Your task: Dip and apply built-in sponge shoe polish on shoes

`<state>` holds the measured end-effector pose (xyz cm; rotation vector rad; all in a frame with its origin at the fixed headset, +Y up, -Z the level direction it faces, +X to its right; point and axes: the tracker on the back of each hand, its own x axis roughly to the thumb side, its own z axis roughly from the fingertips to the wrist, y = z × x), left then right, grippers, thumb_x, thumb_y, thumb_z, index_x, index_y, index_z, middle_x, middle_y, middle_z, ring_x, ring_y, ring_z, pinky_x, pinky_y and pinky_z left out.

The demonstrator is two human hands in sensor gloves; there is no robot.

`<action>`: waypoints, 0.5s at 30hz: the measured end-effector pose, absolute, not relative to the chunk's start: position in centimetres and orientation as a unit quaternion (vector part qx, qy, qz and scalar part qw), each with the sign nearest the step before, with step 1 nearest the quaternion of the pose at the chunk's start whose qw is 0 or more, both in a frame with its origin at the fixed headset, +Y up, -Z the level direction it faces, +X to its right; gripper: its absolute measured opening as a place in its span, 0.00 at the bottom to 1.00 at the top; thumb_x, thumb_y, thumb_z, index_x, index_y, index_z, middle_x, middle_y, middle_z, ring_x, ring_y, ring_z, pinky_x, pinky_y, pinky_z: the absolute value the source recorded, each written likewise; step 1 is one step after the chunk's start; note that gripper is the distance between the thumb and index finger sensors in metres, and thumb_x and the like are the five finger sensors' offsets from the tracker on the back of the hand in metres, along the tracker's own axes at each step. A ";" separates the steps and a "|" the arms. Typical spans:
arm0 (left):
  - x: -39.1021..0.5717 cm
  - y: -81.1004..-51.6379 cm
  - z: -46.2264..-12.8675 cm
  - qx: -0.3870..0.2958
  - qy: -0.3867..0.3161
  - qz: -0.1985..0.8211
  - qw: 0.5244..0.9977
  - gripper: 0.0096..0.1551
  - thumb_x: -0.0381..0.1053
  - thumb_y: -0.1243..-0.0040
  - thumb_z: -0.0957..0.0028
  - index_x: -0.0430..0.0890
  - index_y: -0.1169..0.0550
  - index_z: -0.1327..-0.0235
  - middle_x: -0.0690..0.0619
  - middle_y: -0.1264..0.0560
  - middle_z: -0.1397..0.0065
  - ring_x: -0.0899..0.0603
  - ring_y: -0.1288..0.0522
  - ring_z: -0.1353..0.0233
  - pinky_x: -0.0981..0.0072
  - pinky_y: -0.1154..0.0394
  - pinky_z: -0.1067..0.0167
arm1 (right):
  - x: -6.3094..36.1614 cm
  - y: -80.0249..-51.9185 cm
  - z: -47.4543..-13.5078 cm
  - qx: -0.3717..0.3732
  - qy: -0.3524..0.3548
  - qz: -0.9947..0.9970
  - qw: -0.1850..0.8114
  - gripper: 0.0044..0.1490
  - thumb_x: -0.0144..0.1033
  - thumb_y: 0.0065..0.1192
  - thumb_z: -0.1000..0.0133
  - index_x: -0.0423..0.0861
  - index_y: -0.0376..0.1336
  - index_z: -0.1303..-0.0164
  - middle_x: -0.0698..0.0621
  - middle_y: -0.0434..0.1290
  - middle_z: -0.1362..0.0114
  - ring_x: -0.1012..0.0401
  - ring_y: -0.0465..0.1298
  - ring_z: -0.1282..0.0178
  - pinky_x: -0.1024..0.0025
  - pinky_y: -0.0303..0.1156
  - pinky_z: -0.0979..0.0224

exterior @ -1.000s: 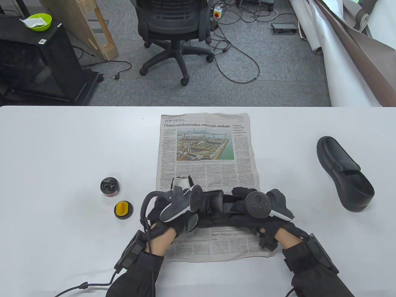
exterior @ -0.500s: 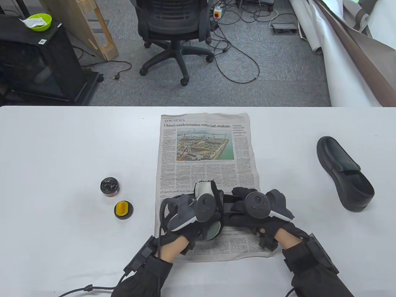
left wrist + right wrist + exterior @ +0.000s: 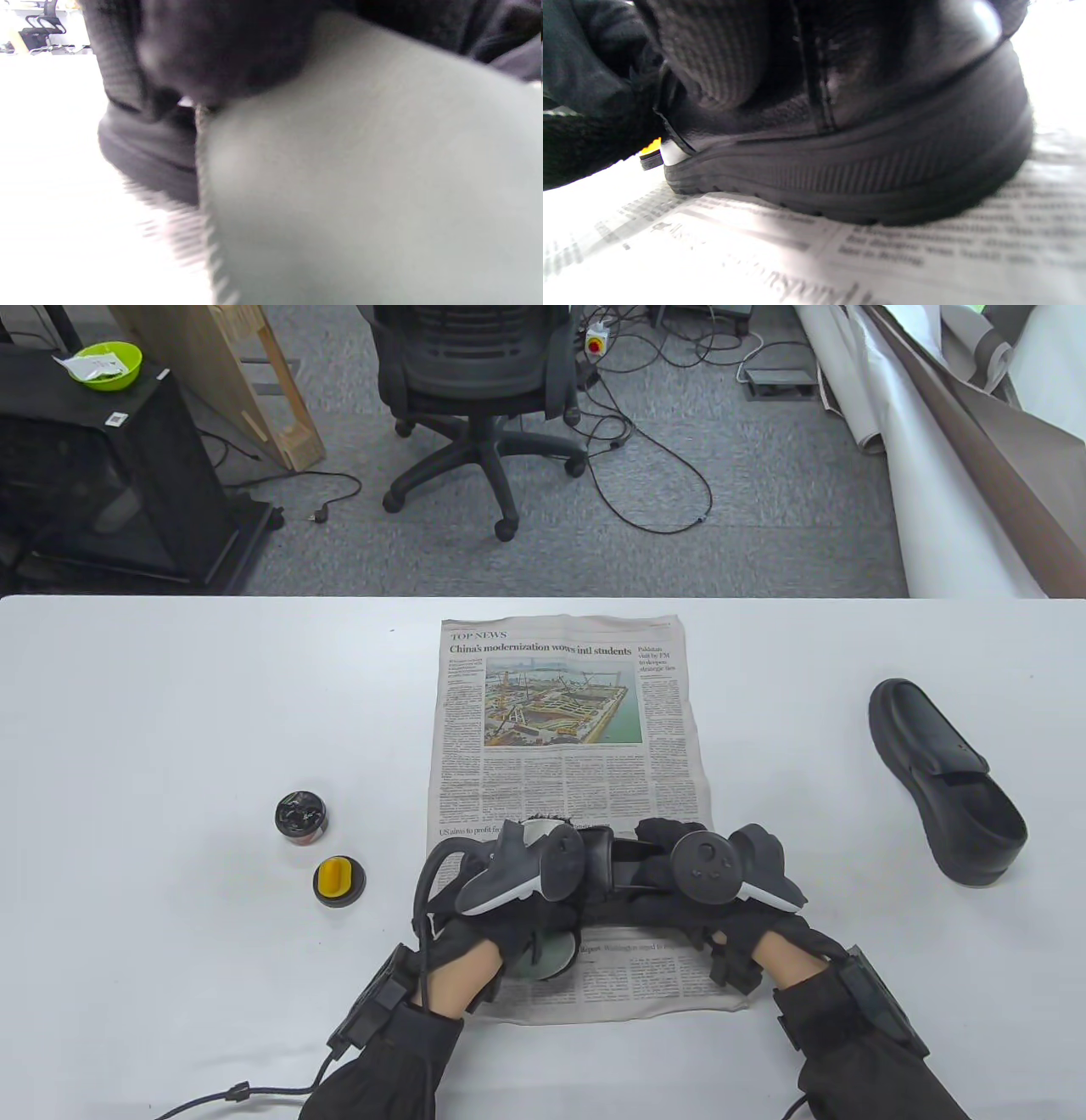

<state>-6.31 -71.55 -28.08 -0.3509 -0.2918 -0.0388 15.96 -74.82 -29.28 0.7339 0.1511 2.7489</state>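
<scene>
On the white table (image 3: 170,712) we see a sheet of newspaper (image 3: 564,704) spread flat, and across its near end lies a black shoe (image 3: 612,872) on its sole, mostly covered by our two gloved hands. From the right wrist view the shoe (image 3: 865,169) plainly rests on the printed page (image 3: 925,254).

Our right hand (image 3: 708,891) is wrapped over the shoe's right part, fingers curled down around the upper and gripping it; a knit-gloved finger (image 3: 721,55) presses against the leather.

Our left hand (image 3: 509,899) sits at the shoe's left part, fingers closed on a grey-green cloth (image 3: 547,954) that pokes out beneath the palm. In the left wrist view that cloth (image 3: 360,190) fills most of the frame, blurred, with dark glove (image 3: 220,46) bunched above it, so it looks pinched against the shoe, though we cannot tell the exact finger positions.

A second black shoe (image 3: 946,780) lies well apart at the right of the table, off the paper, untouched.

To the left of the paper stands the open round tin of black polish (image 3: 300,816), and just beside it, nearer us, the lid with its yellow sponge handle (image 3: 338,881). Both sit well apart from the left hand.
</scene>
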 end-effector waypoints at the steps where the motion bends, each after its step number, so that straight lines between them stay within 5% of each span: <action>1: -6.7 -71.6 -28.3 -0.182 -0.139 -0.018 0.973 0.26 0.64 0.27 0.62 0.56 0.20 0.52 0.59 0.14 0.61 0.57 0.17 0.78 0.56 0.16 0.49 | 16.0 -74.8 -29.3 0.255 0.053 0.954 0.146 0.25 0.57 0.69 0.59 0.60 0.74 0.54 0.50 0.54 0.21 0.45 0.65 0.25 0.43 0.65 0.25; 9: -10.8 -71.5 -29.7 -0.219 -0.095 0.018 0.971 0.26 0.64 0.26 0.61 0.57 0.20 0.51 0.59 0.14 0.60 0.57 0.16 0.77 0.56 0.16 0.50 | 16.0 -74.8 -29.3 0.256 0.053 0.954 0.147 0.25 0.57 0.69 0.59 0.60 0.74 0.54 0.50 0.54 0.21 0.45 0.65 0.25 0.43 0.65 0.25; 15: -10.9 -70.7 -29.5 -0.168 -0.094 0.028 0.981 0.26 0.63 0.26 0.61 0.54 0.19 0.51 0.58 0.14 0.61 0.57 0.17 0.79 0.57 0.15 0.51 | 16.0 -74.8 -29.3 0.256 0.054 0.954 0.147 0.25 0.57 0.69 0.59 0.60 0.74 0.54 0.50 0.54 0.21 0.45 0.65 0.25 0.43 0.65 0.25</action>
